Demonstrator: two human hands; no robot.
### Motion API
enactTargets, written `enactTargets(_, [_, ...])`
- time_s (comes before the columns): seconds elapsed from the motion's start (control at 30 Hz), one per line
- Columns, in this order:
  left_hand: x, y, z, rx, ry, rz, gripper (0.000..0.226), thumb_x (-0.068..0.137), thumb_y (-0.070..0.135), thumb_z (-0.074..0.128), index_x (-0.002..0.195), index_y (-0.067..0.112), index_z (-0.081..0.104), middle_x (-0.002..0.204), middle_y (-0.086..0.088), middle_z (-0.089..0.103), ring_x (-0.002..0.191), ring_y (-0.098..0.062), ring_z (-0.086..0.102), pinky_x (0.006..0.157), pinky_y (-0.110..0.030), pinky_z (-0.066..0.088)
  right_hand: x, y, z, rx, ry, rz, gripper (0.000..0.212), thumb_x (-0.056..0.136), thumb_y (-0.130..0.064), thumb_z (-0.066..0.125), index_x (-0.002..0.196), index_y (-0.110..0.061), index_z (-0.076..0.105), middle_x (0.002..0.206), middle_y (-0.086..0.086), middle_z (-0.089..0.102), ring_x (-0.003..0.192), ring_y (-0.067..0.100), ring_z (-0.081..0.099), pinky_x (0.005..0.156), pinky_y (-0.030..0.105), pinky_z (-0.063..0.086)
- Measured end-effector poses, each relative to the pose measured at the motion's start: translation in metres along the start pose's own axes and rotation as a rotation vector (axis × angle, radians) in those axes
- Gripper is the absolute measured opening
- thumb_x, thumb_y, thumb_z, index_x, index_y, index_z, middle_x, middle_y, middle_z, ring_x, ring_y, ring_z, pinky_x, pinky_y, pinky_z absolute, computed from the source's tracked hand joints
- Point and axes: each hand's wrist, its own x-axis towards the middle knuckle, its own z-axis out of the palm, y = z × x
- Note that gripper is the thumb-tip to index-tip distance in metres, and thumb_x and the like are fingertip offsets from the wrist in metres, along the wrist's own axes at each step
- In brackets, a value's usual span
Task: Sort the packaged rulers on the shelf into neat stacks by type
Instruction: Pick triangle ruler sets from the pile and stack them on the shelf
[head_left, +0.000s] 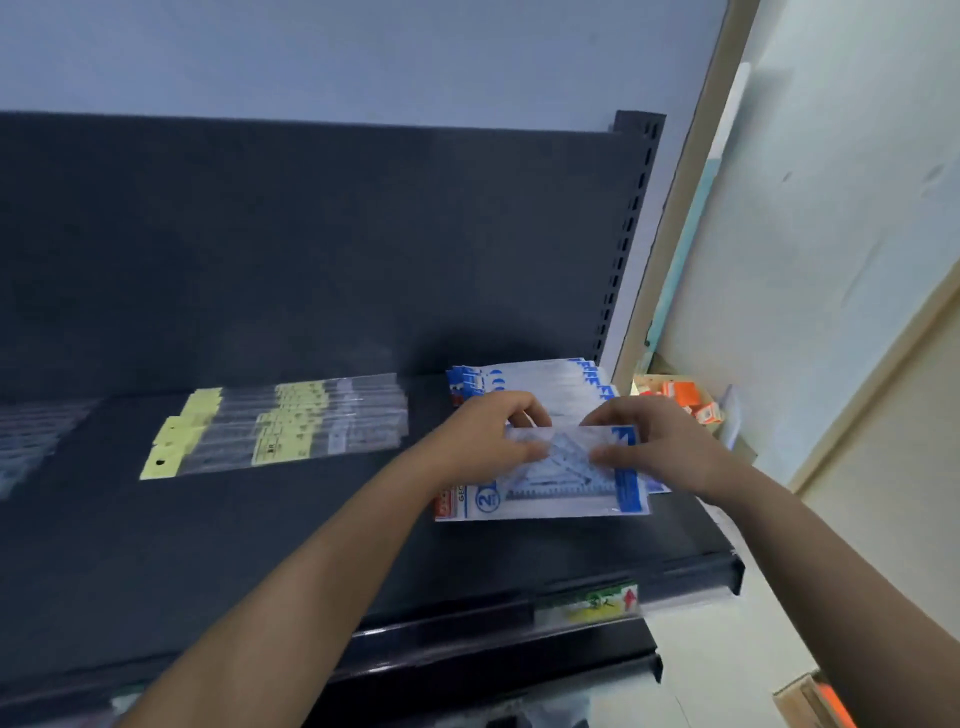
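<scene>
A blue-and-white packaged set-square ruler (561, 483) lies at the right end of the dark shelf (260, 545), on top of others of its kind. My left hand (488, 441) grips its upper left edge and my right hand (649, 441) grips its upper right edge. Behind them lies a fanned stack of blue-and-white ruler packs (540, 382). To the left, several clear ruler packs with yellow labels (280, 423) lie in an overlapping row. At the far left edge, more clear packs (31, 441) appear blurred.
The shelf's dark back panel (311, 249) rises behind the stacks, with a slotted upright (623, 234) at its right end. A price label (587, 603) sits on the shelf's front lip. Orange and white small boxes (680, 397) sit beyond the shelf's right end, beside a pale wall.
</scene>
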Motion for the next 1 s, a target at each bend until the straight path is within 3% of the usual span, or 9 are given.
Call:
enactTargets(0.13, [0.011,0.014,0.038,0.062,0.083,-0.049,0.021,0.086,0.02,0.069,0.106,0.021,0.062,0.099,0.007,0.058,0.073,0.002,0.047,0.067,-0.015,0.037,0.0,0.037,-0.016,-0.093,-0.039,0.015,0.021,0.083,-0.013,0.068,0.097,-0.029,0.065,0.102,-0.015,0.063,0.102,0.012,0.058,0.087,0.03,0.051])
enactTargets(0.27, [0.012,0.013,0.06,0.266,0.167,-0.105,0.026,0.087,0.013,0.064,0.113,0.015,0.061,0.116,0.0,0.057,0.108,-0.014,0.048,0.09,-0.022,0.037,0.0,0.057,-0.015,-0.196,-0.052,-0.025,0.027,0.086,-0.019,0.065,0.111,-0.027,0.06,0.118,-0.01,0.059,0.11,0.012,0.054,0.093,0.028,0.045])
enactTargets(0.37, [0.004,0.01,0.07,0.375,0.241,-0.126,0.025,0.089,0.021,0.063,0.114,0.018,0.061,0.122,0.002,0.056,0.117,-0.02,0.047,0.101,-0.035,0.037,-0.003,0.062,-0.011,-0.258,-0.043,-0.061,0.033,0.089,-0.032,0.062,0.121,-0.029,0.055,0.131,-0.008,0.053,0.119,0.015,0.049,0.1,0.032,0.041])
enactTargets(0.47, [-0.003,0.017,0.07,0.519,0.274,-0.163,0.032,0.093,0.033,0.058,0.123,0.023,0.057,0.131,0.007,0.052,0.124,-0.017,0.043,0.101,-0.035,0.03,-0.006,0.06,-0.01,-0.341,-0.02,-0.14,0.043,0.091,-0.039,0.057,0.132,-0.03,0.047,0.142,-0.007,0.044,0.131,0.016,0.038,0.11,0.036,0.03])
enactTargets(0.63, [-0.022,0.029,0.051,0.729,0.382,-0.213,0.057,0.094,0.055,0.047,0.138,0.02,0.046,0.143,0.0,0.045,0.132,-0.022,0.039,0.106,-0.038,0.027,-0.006,0.04,-0.005,-0.437,0.006,-0.242,0.063,0.091,-0.052,0.049,0.146,-0.03,0.028,0.153,-0.004,0.031,0.139,0.018,0.027,0.113,0.039,0.023])
enactTargets(0.77, [-0.054,0.033,0.028,0.825,0.389,-0.352,0.087,0.082,0.079,0.018,0.147,0.023,0.034,0.152,-0.001,0.035,0.138,-0.022,0.033,0.109,-0.039,0.025,-0.009,0.008,0.013,-0.459,-0.039,-0.254,0.07,0.091,-0.057,0.044,0.15,-0.031,0.015,0.158,0.001,0.018,0.144,0.022,0.017,0.115,0.043,0.019])
enactTargets(0.83, [-0.077,0.03,0.015,0.858,0.405,-0.406,0.099,0.071,0.081,0.004,0.146,0.024,0.035,0.151,-0.002,0.036,0.137,-0.023,0.034,0.109,-0.039,0.027,-0.01,-0.014,0.028,-0.461,-0.042,-0.283,0.07,0.092,-0.056,0.043,0.151,-0.029,0.015,0.158,0.004,0.017,0.144,0.023,0.015,0.115,0.042,0.02])
enactTargets(1.0, [-0.155,0.001,-0.033,0.923,0.47,-0.581,0.1,0.07,0.08,0.0,0.145,0.024,0.035,0.151,-0.003,0.036,0.137,-0.024,0.033,0.108,-0.039,0.027,-0.012,-0.088,0.089,-0.379,-0.028,-0.414,0.069,0.092,-0.051,0.049,0.15,-0.024,0.023,0.157,0.007,0.02,0.144,0.023,0.018,0.115,0.04,0.022])
